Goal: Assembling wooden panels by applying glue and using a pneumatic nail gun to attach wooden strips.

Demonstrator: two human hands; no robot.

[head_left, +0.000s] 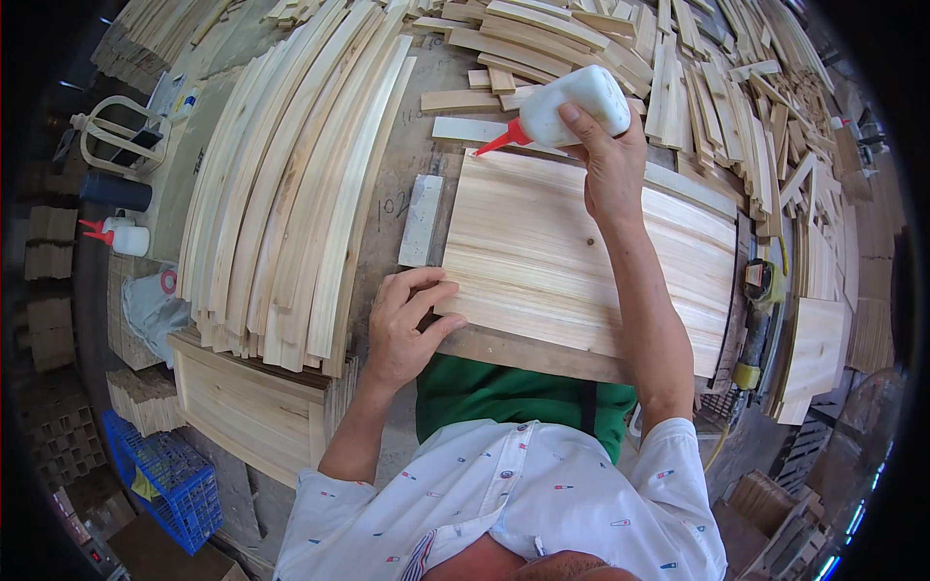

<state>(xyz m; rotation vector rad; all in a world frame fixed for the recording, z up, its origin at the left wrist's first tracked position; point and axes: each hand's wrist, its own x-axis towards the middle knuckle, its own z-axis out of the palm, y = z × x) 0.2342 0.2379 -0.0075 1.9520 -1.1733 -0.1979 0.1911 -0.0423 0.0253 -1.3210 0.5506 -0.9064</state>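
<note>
A flat pale wooden panel (pixel 542 242) lies in front of me on the worktable. My right hand (pixel 615 160) is wrapped round a white glue bottle (pixel 586 102) with a red pointed nozzle. The bottle is tilted, and its tip points down to the left at the panel's far left corner; whether it touches the wood I cannot tell. At the near left corner rests my left hand (pixel 412 320), its fingers apart and fingertips against the panel's edge. Just beyond that hand, a short whitish strip (pixel 421 221) lies beside the panel's left end.
Long wooden strips (pixel 291 184) are stacked on the left. Shorter wood pieces (pixel 552 39) crowd the far side and right. A tape measure (pixel 763 283) sits by the panel's right end. More glue bottles (pixel 126 237) stand at far left, above a blue crate (pixel 174 484).
</note>
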